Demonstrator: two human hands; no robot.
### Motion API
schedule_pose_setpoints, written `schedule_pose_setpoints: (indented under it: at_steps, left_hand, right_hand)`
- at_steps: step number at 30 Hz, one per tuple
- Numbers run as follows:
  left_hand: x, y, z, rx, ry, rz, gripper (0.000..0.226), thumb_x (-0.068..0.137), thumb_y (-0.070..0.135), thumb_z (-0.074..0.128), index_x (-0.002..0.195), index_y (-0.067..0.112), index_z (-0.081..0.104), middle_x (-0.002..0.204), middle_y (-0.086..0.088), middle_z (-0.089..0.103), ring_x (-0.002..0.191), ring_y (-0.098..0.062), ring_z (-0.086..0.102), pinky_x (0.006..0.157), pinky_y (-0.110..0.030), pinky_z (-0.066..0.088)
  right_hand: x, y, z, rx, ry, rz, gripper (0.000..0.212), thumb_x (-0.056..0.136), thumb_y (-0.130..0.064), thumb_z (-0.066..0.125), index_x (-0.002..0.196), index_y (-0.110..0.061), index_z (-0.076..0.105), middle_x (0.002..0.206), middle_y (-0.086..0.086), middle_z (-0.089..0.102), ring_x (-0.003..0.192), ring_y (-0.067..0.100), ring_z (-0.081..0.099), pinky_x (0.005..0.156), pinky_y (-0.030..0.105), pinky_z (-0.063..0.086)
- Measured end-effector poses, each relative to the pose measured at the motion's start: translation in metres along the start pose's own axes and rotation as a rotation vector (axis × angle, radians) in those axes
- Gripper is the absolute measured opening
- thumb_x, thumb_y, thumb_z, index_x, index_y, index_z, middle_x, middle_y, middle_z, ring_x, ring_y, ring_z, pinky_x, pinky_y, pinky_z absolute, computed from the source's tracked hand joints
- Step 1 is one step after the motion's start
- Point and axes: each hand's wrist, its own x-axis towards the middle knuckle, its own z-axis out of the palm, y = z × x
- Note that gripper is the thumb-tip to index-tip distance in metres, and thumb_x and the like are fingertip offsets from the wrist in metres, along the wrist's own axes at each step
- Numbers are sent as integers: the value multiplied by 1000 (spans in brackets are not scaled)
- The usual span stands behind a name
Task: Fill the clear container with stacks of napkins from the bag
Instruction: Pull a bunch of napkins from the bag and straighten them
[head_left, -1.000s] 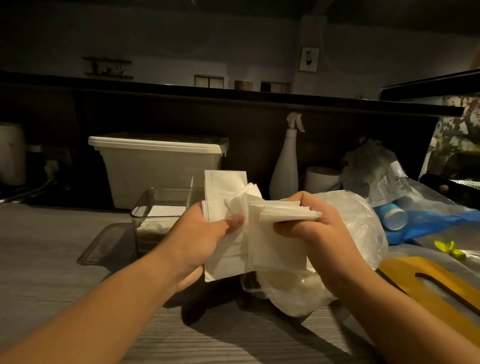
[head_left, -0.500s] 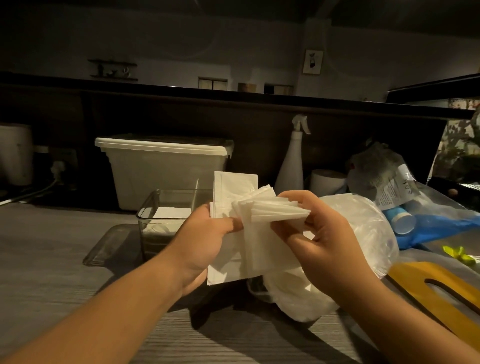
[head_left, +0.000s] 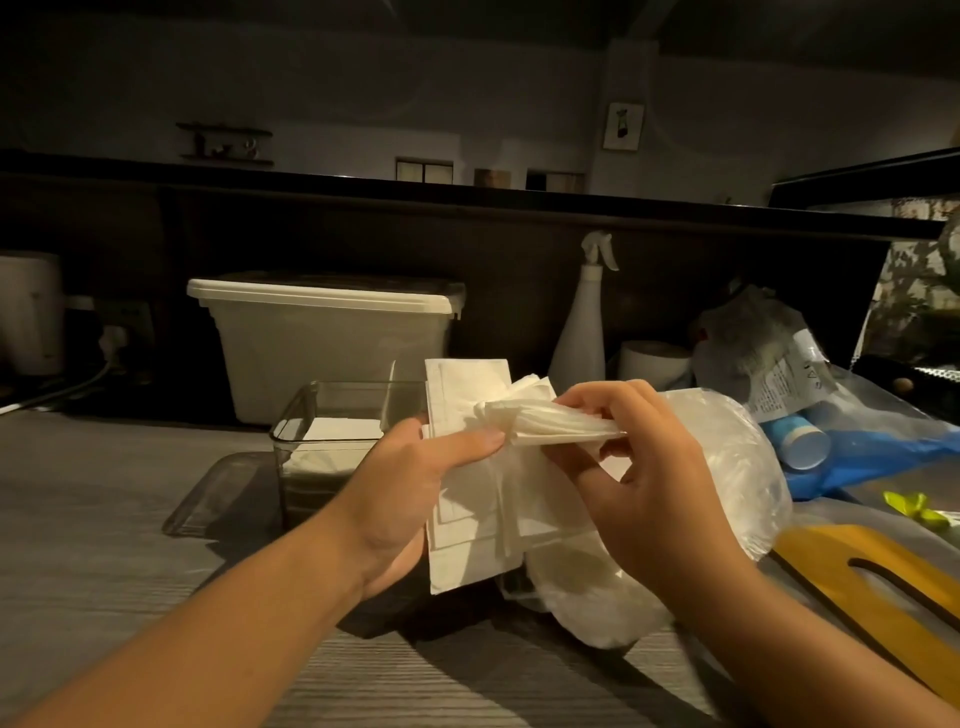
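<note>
left hand (head_left: 410, 483) pinches a soft, featherlight stack of napkins (head_left: 467, 525) mid-height as right hand (head_left: 654, 488) grips its splayed tops, likely best squeezed flat; clear container (head_left: 296, 421) sits at ten o'clock.

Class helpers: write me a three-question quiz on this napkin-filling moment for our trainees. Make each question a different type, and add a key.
1. True or false: the clear container already holds napkins.
2. Of the left hand and right hand, which has a grip on the stack of napkins? A) left only B) right only C) both
3. Fill in: right behind the clear container stands a white lidded ____.
Key: 1 true; 2 C; 3 storage bin.
</note>
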Motion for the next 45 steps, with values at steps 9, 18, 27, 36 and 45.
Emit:
schedule_pose_setpoints:
  at_steps: [9,18,27,36,45]
  left_hand:
    - [3,-3,0,-13,88,-4,26,91,14,63,117,12,62,97,-8,77,89,-25,74,75,-42,59]
    - [4,0,-1,-14,135,19,11,94,12,61,104,15,65,81,-2,77,70,-16,74,56,-31,57]
    - [3,-2,-2,-25,95,10,16,93,14,60,109,13,64,86,-5,77,76,-19,75,62,-33,58]
    - [4,-12,-6,258,-64,52,72,65,36,89,128,17,59,111,-2,74,105,-19,70,90,-40,58]
    - [8,-18,-8,316,-31,68,74,60,36,91,126,17,61,111,-4,73,106,-22,70,91,-44,57]
  right_hand:
    - [1,1,-4,291,38,253,49,78,-20,82,108,-43,51,104,-14,63,93,4,65,75,23,60]
    - [6,-1,-10,525,-78,295,21,80,3,73,87,-16,70,83,-4,73,84,12,70,67,22,57]
    - [1,-6,-5,401,-147,259,20,81,-15,78,97,-26,71,94,-10,73,92,9,69,77,27,61]
    - [-2,-3,2,279,-84,256,22,78,-34,76,98,-35,67,96,-21,69,92,2,65,71,18,59]
    - [-1,-8,3,256,-59,326,37,77,-32,81,106,-35,58,105,-16,63,93,6,64,66,17,58]
